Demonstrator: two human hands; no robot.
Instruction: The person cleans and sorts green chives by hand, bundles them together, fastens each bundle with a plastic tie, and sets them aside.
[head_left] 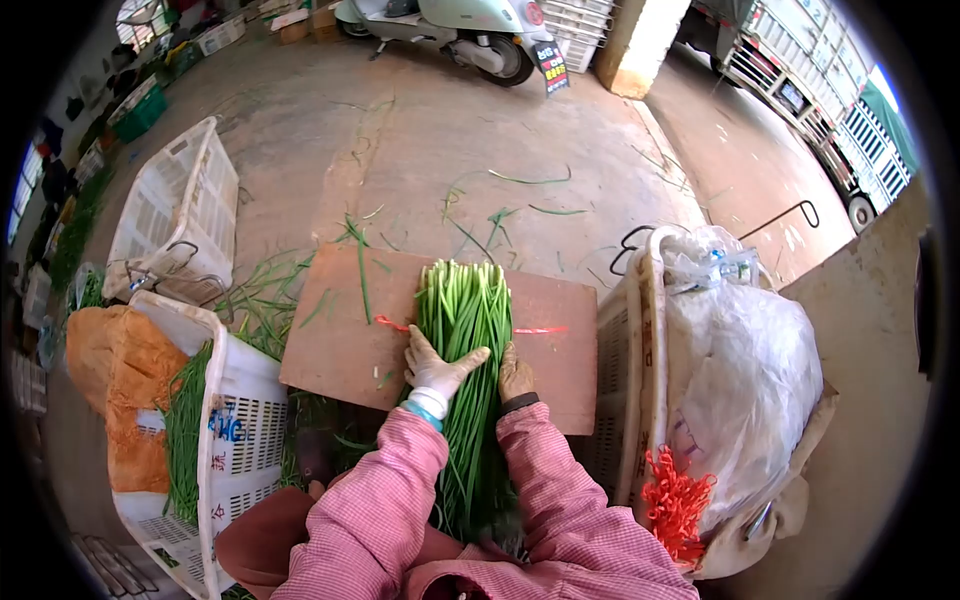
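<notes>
A thick bunch of long green stalks lies on a brown board, its pale cut ends level at the far side. They look like scapes or chives; the exact kind is unclear. My left hand, in a pale glove, clasps the bunch from the left, thumb across the top. My right hand, also gloved, presses around its right side; its fingers are partly hidden. A red tie shows on the board right of the bunch, and another red end shows at its left. Whether they join beneath is hidden.
At left, a white crate holds more green stalks and an orange sack. Another white crate stands behind. Right, a crate carries clear plastic and red ties. A scooter is parked ahead.
</notes>
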